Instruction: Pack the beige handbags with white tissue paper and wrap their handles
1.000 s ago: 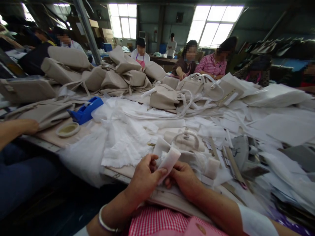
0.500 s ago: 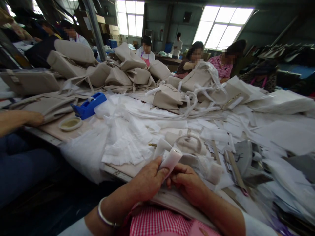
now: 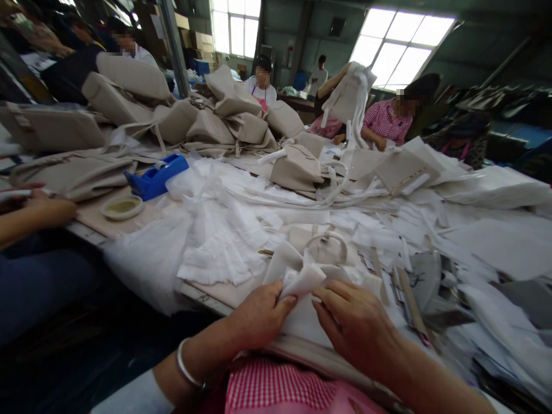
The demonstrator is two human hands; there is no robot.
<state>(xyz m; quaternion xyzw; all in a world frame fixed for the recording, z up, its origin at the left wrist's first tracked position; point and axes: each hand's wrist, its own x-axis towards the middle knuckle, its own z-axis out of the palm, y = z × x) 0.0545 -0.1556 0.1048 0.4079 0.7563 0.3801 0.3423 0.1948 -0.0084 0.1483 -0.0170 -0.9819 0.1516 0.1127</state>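
My left hand (image 3: pixel 257 315) pinches a folded piece of white foam wrap (image 3: pixel 304 282) at the table's near edge. My right hand (image 3: pixel 357 325) meets it from the right, fingers curled onto the same piece. Just beyond the wrap lies a small beige handbag (image 3: pixel 321 244) with a round handle, half buried in white paper. A silver bangle (image 3: pixel 186 369) circles my left wrist.
A blue tape dispenser (image 3: pixel 156 175) and a shallow glue dish (image 3: pixel 122 206) sit at the left. Beige bags (image 3: pixel 224 123) are piled at the back. A neighbour's hand (image 3: pixel 45 210) rests at the left edge. People work across the table; one lifts a wrapped bag (image 3: pixel 349 95).
The rolled wrap has flattened and dropped lower between my hands. My right hand has turned over on top of it. The person opposite has raised a wrapped bag off the table.
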